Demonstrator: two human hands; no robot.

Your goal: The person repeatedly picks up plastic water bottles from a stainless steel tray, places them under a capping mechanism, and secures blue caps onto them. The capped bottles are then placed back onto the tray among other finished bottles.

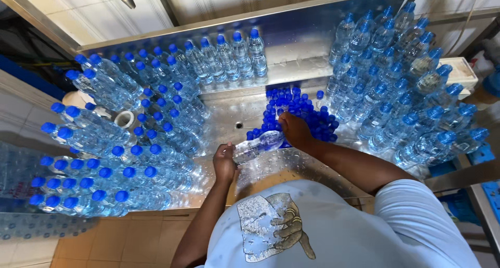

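Nearest: pale T-shirt [338, 231] w/ grey print, arms reaching fwd over a wet steel tray [224, 117].

L hand [225, 163] fingers curled tight round the base end of a clear bottle [258, 144]. Bottle lies nearly flat, just above tray's near edge, long axis running near-left to far-right, neck end toward the cap pile; can't tell if it's capped. Looks filled w/ water.

R hand [294, 130] at bottle's neck end, fingers bent down over it and into the caps; how far closed, can't tell.

Loose blue caps [307, 114] heaped in tray centre, dozens, too many to count. Small drain hole [238, 125] just left of them.

Left: capped bottles [120, 138], lying stacked, caps toward the viewer, approx 50+. One white tape roll [125, 119] among them.

Right: another stack [406, 91], approx 40+, caps up and slanted.

Far: back row [229, 57] on the ledge, approx 5–6 upright, all full, blue-capped.
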